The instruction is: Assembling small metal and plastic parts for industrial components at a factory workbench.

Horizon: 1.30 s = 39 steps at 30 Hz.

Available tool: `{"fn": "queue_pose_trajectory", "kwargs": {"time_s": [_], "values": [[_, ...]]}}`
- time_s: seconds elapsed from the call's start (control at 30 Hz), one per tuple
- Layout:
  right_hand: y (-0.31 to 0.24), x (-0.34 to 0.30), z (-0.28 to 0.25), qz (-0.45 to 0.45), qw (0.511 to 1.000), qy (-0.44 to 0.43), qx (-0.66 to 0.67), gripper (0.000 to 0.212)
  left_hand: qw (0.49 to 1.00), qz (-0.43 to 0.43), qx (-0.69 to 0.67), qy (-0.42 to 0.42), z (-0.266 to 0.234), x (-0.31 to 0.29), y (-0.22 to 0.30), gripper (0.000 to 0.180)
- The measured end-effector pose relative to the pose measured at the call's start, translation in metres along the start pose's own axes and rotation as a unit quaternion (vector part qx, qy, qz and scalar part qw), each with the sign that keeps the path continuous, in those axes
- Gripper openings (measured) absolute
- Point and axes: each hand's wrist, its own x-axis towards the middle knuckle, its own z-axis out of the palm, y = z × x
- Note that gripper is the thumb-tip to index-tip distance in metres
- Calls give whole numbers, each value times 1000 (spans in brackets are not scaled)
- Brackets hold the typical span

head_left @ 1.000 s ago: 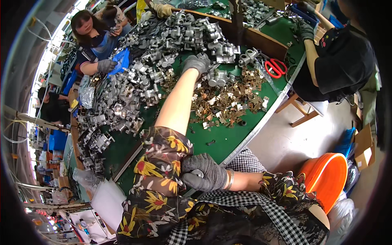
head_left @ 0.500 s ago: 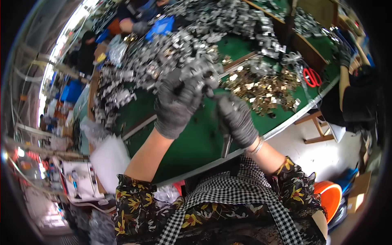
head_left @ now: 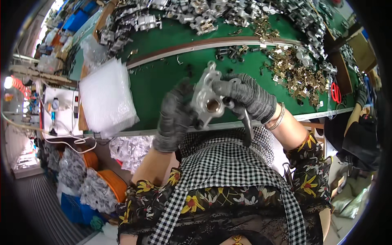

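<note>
A silver-grey cast metal housing (head_left: 206, 92) with a round bore is held up in front of my apron, between my two gloved hands. My left hand (head_left: 173, 116) is closed along its left side, fingers partly hidden and somewhat blurred. From the right, my right hand (head_left: 256, 97) grips the housing with the thumb across its front. A dark metal tool handle (head_left: 247, 128) hangs down from under my right hand; the tool's other end is hidden. Beyond, on the green tabletop (head_left: 151, 90), many similar metal housings (head_left: 204, 22) are heaped.
Small brass-coloured metal clips (head_left: 296, 77) lie piled at the right, near red-handled scissors (head_left: 335, 93). A long strip (head_left: 175, 51) crosses the table. White foam sheets (head_left: 108, 96) are stacked at the left edge. Another person's gloved hand (head_left: 361, 96) is at far right.
My view has tilted down toward the apron. Both hands have come back from the heap toward my body with the housing, and my right hand now grips it too.
</note>
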Motion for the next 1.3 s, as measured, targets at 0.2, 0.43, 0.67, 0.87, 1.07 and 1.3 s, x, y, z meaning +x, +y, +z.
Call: {"fn": "queue_pose_trajectory", "kwargs": {"time_s": [0.2,0.43,0.67,0.87,1.07,1.3], "values": [[2,7,41,66,950,89,292,39,908,212,360,-22,-29,-5,-64,59],[42,-7,22,-219,959,61,-170,44,986,88,-132,-40,6,-4,-42,66],[-14,-26,-114,-86,831,204,-509,18,973,-151,-173,25,-11,-33,-29,66],[-2,35,-199,-12,589,74,-805,12,970,-201,-134,10,0,-37,-48,58],[-1,52,-181,78,578,-40,-811,22,974,-174,-144,-12,-16,-41,-49,55],[9,60,-206,-9,598,-25,-801,17,978,-174,-109,40,-13,-46,-42,39]]}}
